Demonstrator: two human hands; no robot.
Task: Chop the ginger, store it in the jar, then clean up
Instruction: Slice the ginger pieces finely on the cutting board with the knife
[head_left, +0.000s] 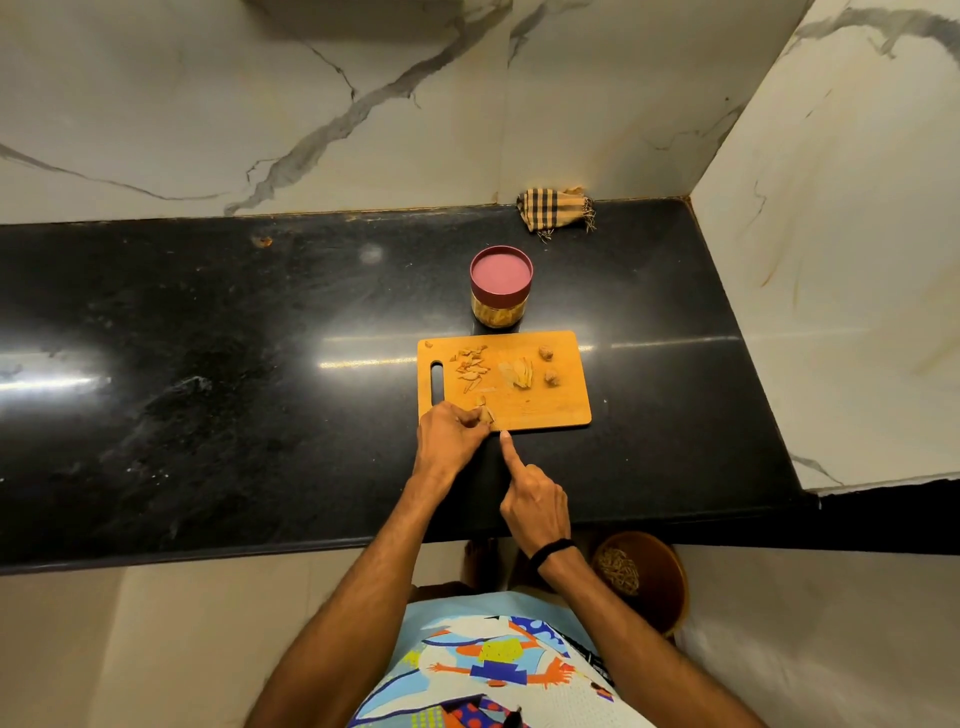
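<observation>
An orange cutting board (550, 405) lies on the black counter (208, 389). My left hand (449, 436) pins a small ginger piece (485, 413) at the board's near left edge. My right hand (535, 504) is closed just in front of the board, its index finger stretched toward the ginger along what looks like a thin knife, hard to make out against the dark counter. Peel scraps (470, 369), pale ginger slices (519, 374) and two ginger knobs (545, 353) lie on the board. Behind it stands a jar (501, 291) with its maroon lid on and ginger inside.
A checked cloth (556, 210) is bunched at the back wall. A marble wall bounds the counter on the right. Below the counter's front edge, a brown bin (649, 577) with scraps in it stands on the floor.
</observation>
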